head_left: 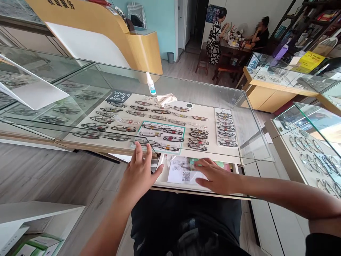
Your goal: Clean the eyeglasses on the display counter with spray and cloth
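Left hand (140,170) unclenched at the glass case (206,152), right hand (217,176) loosely spread over the drawer (173,185), QR-code sheet (176,173) just beside it

In the middle of the frame, your display case (209,112) held eyeglasses (199,144) in rows. On its top, toward upper centre, the bottle (151,86) stood left of the cloth (166,99). Below, at lower centre, the drawer (165,184) held a paper sheet (174,173) (it lay between your left hand (140,167) and right hand (217,176)).
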Demonstrator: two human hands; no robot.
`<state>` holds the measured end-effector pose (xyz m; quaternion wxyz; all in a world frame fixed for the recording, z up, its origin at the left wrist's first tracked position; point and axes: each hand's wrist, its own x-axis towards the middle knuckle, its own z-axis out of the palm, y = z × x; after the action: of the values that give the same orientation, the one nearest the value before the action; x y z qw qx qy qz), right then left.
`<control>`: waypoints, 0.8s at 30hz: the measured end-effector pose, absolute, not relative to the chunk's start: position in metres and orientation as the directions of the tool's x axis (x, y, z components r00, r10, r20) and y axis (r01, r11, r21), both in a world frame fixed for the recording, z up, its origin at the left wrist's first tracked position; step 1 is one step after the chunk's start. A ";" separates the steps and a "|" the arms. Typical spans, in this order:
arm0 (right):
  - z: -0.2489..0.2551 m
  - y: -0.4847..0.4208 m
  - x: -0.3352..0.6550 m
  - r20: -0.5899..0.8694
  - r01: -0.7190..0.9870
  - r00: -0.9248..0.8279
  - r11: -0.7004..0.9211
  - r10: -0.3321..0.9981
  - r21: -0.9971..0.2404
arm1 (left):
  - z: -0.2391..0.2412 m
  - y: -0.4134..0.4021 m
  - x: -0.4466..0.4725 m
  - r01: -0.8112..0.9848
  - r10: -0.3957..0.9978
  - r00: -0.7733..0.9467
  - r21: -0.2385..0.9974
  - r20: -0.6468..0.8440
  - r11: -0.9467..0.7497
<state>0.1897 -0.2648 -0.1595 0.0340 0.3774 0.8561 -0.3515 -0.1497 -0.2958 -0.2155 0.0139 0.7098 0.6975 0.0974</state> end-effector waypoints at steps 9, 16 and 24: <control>-0.298 -0.118 0.154 0.109 0.929 -0.308 0.323 0.945 -0.180 | -0.219 -0.300 -0.151 0.989 0.985 0.019 0.139 0.169 -0.043; -0.336 -0.013 0.153 0.249 0.958 -0.198 0.241 0.948 -0.157 | -0.229 -0.308 -0.153 0.993 0.972 0.039 0.095 0.233 -0.063; -0.337 0.061 0.174 0.162 0.962 -0.183 0.211 0.970 -0.172 | -0.238 -0.319 -0.157 0.994 0.942 0.089 0.030 0.324 -0.104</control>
<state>0.1742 0.0612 -0.3366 -0.1182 0.6280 0.7691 -0.0157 -0.1574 -0.3195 -0.2383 -0.0991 0.7311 0.6621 0.1319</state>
